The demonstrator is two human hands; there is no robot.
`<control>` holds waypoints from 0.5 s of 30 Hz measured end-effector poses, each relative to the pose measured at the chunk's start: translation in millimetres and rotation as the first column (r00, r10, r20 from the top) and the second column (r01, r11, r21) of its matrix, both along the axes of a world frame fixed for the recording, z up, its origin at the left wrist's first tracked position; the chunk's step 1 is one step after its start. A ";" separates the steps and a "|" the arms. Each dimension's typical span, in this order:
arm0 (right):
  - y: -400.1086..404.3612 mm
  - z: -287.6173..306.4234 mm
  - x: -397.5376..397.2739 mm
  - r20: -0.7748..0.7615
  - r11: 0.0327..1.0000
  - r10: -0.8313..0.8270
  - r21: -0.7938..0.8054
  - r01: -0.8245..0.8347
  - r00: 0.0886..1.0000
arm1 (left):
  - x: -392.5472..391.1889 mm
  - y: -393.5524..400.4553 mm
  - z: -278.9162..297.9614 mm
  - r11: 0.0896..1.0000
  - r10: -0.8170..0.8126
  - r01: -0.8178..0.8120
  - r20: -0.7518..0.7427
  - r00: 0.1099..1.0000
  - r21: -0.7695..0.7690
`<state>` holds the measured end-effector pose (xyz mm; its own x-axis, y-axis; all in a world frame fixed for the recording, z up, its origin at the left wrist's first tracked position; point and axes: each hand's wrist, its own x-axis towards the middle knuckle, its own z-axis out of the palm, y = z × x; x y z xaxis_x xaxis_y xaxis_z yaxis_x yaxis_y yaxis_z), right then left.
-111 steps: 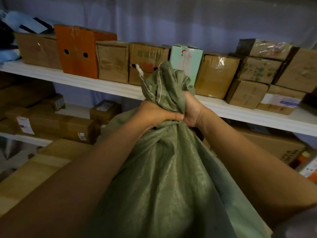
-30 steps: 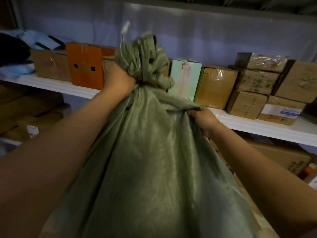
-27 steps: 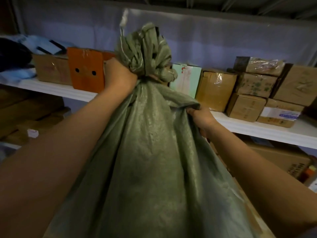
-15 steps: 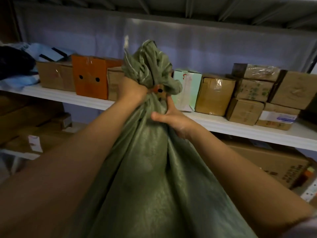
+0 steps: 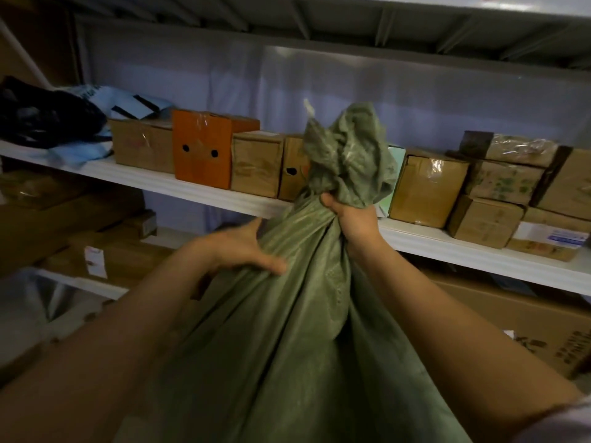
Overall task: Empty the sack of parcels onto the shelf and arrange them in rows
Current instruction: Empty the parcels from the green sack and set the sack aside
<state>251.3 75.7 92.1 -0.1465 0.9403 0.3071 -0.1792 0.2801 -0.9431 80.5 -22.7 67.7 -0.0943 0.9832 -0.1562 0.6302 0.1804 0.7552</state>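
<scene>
A: Sack [image 5: 287, 330] hangs below the shelf [image 5: 204, 195] edge, neck at 12 o'clock. Right hand [image 5: 355, 219] has its grip clenched round the neck; left hand [image 5: 243, 247] lies flat, fingers spread on the cloth at 10.

B: Risk?

A: One-handed load. If the neck slips, the sack drops. Swinging it up could knock the boxes [image 5: 256, 163].
</scene>
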 end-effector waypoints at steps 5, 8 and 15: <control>5.6 7.4 -4.5 -0.187 0.984 0.074 -0.149 -0.103 0.980 | -2.2 -10.5 -73.8 0.996 0.052 -0.045 0.087 0.995 -0.075; -0.9 13.0 -9.1 -0.294 0.959 0.139 -0.197 -0.202 0.946 | -2.2 0.0 -75.5 0.989 0.112 -0.123 0.127 0.986 0.078; 4.3 24.5 -1.3 -0.378 0.920 0.155 -0.282 -0.272 0.913 | -32.8 7.9 10.6 0.659 0.629 -0.468 -0.089 0.773 0.589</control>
<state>250.0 80.0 116.6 -0.2965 0.9531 0.0612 -0.5267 -0.1098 -0.8429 47.7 -14.7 78.2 -0.5999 0.6529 0.4624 0.7265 0.2026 0.6566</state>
